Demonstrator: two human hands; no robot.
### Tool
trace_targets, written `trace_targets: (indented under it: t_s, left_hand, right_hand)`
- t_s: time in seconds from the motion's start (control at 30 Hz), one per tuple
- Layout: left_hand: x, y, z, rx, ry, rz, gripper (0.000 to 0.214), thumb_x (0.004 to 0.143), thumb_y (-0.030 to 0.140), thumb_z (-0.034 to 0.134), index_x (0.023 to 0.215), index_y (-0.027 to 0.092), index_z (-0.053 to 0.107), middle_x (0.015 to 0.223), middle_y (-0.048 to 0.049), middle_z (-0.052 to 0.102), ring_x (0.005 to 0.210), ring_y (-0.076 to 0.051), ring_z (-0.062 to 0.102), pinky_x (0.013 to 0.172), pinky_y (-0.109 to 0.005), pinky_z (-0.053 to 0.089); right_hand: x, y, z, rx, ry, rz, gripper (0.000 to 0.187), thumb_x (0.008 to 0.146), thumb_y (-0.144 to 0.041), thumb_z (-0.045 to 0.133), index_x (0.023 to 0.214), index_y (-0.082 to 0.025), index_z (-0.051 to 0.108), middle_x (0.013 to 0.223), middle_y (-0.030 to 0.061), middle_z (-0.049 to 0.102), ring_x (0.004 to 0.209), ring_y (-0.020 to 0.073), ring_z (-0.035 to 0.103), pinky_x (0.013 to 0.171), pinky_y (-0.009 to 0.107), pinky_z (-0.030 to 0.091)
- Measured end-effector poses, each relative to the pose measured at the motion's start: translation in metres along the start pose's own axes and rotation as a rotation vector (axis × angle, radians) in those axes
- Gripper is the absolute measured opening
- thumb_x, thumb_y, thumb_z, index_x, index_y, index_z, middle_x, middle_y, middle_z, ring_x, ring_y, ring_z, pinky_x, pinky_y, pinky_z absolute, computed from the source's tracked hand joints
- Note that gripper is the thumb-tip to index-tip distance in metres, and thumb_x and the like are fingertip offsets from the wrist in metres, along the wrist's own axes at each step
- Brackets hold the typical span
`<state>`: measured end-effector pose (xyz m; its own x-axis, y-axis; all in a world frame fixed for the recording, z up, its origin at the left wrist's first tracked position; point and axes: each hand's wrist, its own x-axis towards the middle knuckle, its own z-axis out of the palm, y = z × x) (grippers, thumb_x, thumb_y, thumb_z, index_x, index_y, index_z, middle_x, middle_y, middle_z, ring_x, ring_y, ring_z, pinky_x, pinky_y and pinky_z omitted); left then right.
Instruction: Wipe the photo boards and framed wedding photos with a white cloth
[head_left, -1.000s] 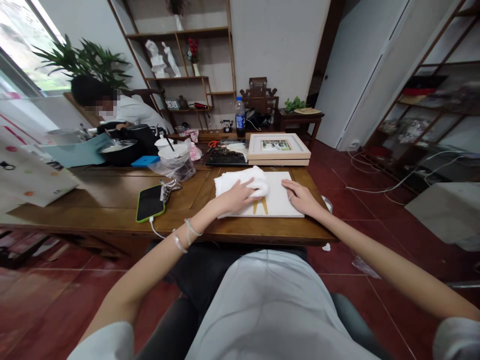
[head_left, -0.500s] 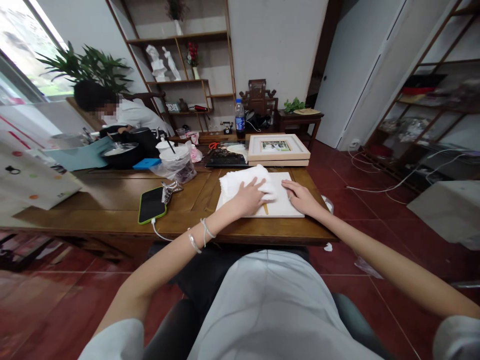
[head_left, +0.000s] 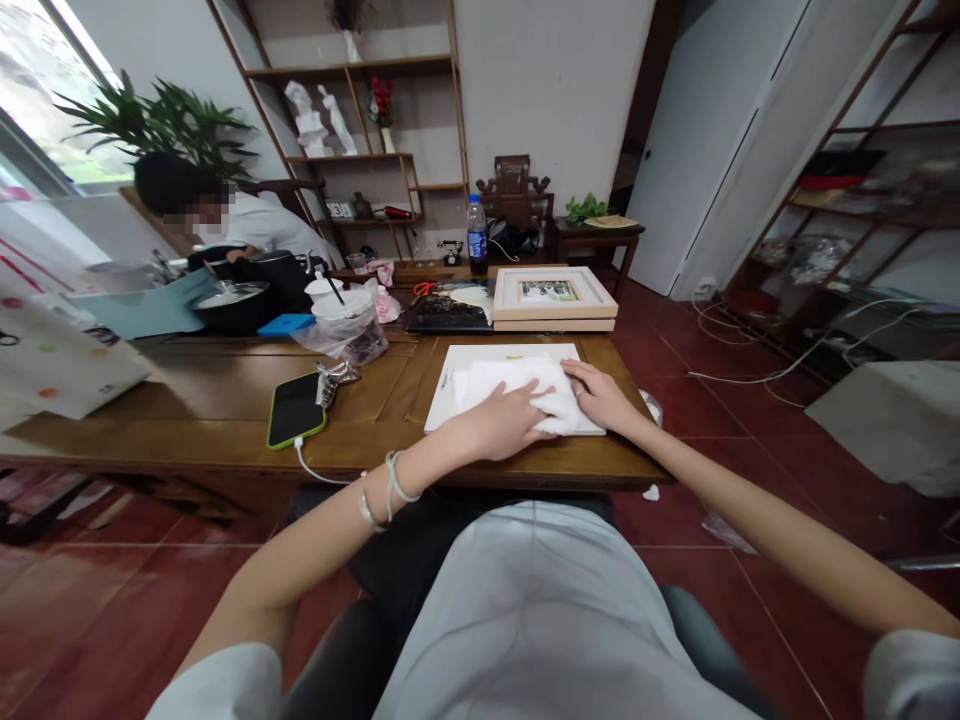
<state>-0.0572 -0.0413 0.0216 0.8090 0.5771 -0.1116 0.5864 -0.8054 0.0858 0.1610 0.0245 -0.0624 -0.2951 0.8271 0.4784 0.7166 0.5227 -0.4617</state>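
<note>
A flat white board [head_left: 465,371] lies on the wooden table [head_left: 225,385] in front of me. A white cloth [head_left: 525,385] is spread over its near right part. My left hand [head_left: 501,423] presses flat on the cloth, fingers stretched out. My right hand [head_left: 600,395] rests flat at the board's right edge, touching the cloth, fingers out. Bracelets circle my left wrist.
A light wooden picture frame [head_left: 553,296] and a dark tray [head_left: 448,310] lie behind the board. A green-cased phone [head_left: 296,408] on a cable, a plastic bag with a cup [head_left: 346,325], a pot [head_left: 232,300] and a bottle [head_left: 477,234] stand to the left and back. Another person [head_left: 225,215] sits at the far left.
My left hand has slid the cloth from the board's far left toward me and to the right, covering the yellow marks and uncovering the board's far left. My right hand stayed in place.
</note>
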Motion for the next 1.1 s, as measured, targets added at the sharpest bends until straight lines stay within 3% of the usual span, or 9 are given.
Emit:
trace_targets:
  t_s: [0.1, 0.23, 0.37, 0.57, 0.77, 0.93, 1.1]
  left_hand:
    - [0.02, -0.02, -0.004, -0.017, -0.037, -0.031, 0.036, 0.096, 0.032, 0.034, 0.127, 0.027, 0.051, 0.147, -0.0071, 0.036, 0.141, -0.03, 0.011, 0.103, -0.06, 0.023]
    - [0.046, -0.044, -0.008, -0.057, -0.062, -0.075, 0.042, 0.096, 0.039, 0.031, 0.128, 0.02, 0.049, 0.142, -0.0097, 0.042, 0.141, -0.031, 0.013, 0.104, -0.057, 0.023]
    - [0.065, -0.062, -0.006, -0.045, 0.002, -0.103, 0.049, 0.096, 0.046, 0.026, 0.127, 0.016, 0.05, 0.139, -0.0116, 0.046, 0.139, -0.03, 0.02, 0.106, -0.05, 0.025]
    - [0.078, -0.068, 0.003, 0.091, 0.133, -0.15, 0.046, 0.096, 0.044, 0.028, 0.123, 0.017, 0.052, 0.133, -0.0149, 0.05, 0.135, -0.031, 0.028, 0.102, -0.055, 0.029]
    - [0.062, -0.043, 0.0, 0.13, 0.105, -0.137, 0.037, 0.095, 0.037, 0.034, 0.125, 0.024, 0.051, 0.142, -0.0121, 0.041, 0.135, -0.03, 0.027, 0.097, -0.059, 0.033]
    - [0.022, 0.003, 0.0, 0.147, 0.045, -0.088, 0.032, 0.093, 0.029, 0.039, 0.119, 0.026, 0.058, 0.147, -0.0102, 0.034, 0.136, -0.032, 0.026, 0.097, -0.06, 0.033]
    - [-0.016, 0.037, 0.001, 0.152, 0.071, 0.053, 0.03, 0.092, 0.027, 0.042, 0.116, 0.022, 0.06, 0.147, -0.0098, 0.034, 0.136, -0.031, 0.028, 0.1, -0.054, 0.034]
  right_hand:
    - [0.001, 0.0, 0.0, -0.001, -0.007, -0.003, 0.045, 0.077, -0.008, 0.042, 0.116, -0.016, 0.063, 0.126, 0.0105, 0.058, 0.121, 0.0239, 0.049, 0.106, 0.043, 0.034]
    - [0.001, -0.002, 0.001, 0.03, 0.005, -0.009, 0.046, 0.077, -0.007, 0.042, 0.116, -0.019, 0.063, 0.126, 0.008, 0.058, 0.121, 0.0234, 0.049, 0.105, 0.042, 0.035]
    - [0.001, -0.004, 0.001, 0.04, 0.003, -0.037, 0.048, 0.077, -0.006, 0.041, 0.118, -0.019, 0.061, 0.127, 0.0077, 0.058, 0.121, 0.0224, 0.049, 0.105, 0.041, 0.035]
    - [0.001, -0.004, 0.0, 0.01, 0.007, -0.006, 0.046, 0.076, -0.006, 0.041, 0.116, -0.015, 0.062, 0.125, 0.0109, 0.058, 0.12, 0.0238, 0.05, 0.105, 0.041, 0.035]
    - [0.002, -0.009, -0.003, 0.045, 0.01, -0.068, 0.048, 0.076, -0.005, 0.04, 0.116, -0.019, 0.062, 0.122, 0.0079, 0.061, 0.116, 0.0227, 0.052, 0.102, 0.04, 0.038]
    - [0.002, -0.007, -0.003, 0.056, -0.012, -0.079, 0.046, 0.075, -0.006, 0.041, 0.113, -0.019, 0.063, 0.123, 0.0086, 0.06, 0.117, 0.0241, 0.052, 0.102, 0.042, 0.038]
    - [0.001, -0.001, -0.002, 0.042, -0.007, -0.032, 0.04, 0.079, -0.01, 0.043, 0.113, -0.016, 0.064, 0.124, 0.0114, 0.059, 0.119, 0.025, 0.051, 0.103, 0.043, 0.037]
